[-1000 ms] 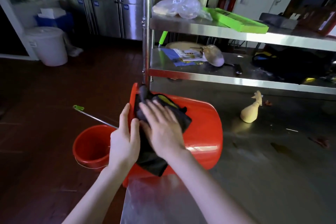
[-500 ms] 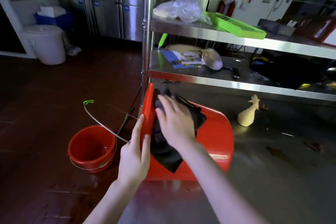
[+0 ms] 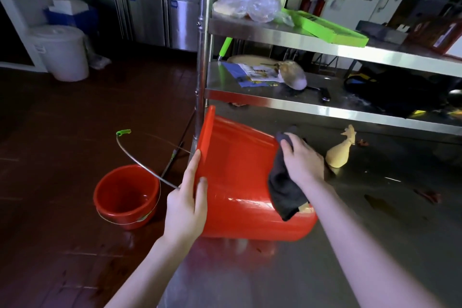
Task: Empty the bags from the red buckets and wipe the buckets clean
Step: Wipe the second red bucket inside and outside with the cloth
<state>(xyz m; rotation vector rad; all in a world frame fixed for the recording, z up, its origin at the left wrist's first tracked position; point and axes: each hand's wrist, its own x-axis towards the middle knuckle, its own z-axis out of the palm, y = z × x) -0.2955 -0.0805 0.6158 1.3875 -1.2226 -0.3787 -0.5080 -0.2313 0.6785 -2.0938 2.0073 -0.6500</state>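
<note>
At the lower centre of the frame, a red bucket (image 3: 237, 182) is laid on its side on the steel tabletop (image 3: 375, 245), its mouth turned towards the left. Its rim is gripped by the left hand (image 3: 186, 202), the thumb laid on the outer wall. A dark cloth (image 3: 285, 190) is clutched in the right hand (image 3: 303, 160), whose fingers are curled over it, and is pressed against the bucket's wall near the base, with its loose end hanging down. A wire handle (image 3: 140, 162) with a green grip is seen arcing out to the left from beside the left hand.

Left of centre, a second red bucket (image 3: 126, 195) is stood upright on the dark tiled floor (image 3: 50, 157). Just beyond the right hand, a pale yellow object (image 3: 337, 156) is lying on the tabletop.

Further back, a leaflet (image 3: 252, 74) is laid on the lower shelf (image 3: 325, 107), while a clear plastic bag (image 3: 250, 4) and a green tray (image 3: 327, 30) are kept on the upper shelf (image 3: 375, 51). At the upper left, a white lidded bucket (image 3: 62, 52) is placed before steel cabinet doors (image 3: 162, 0).
</note>
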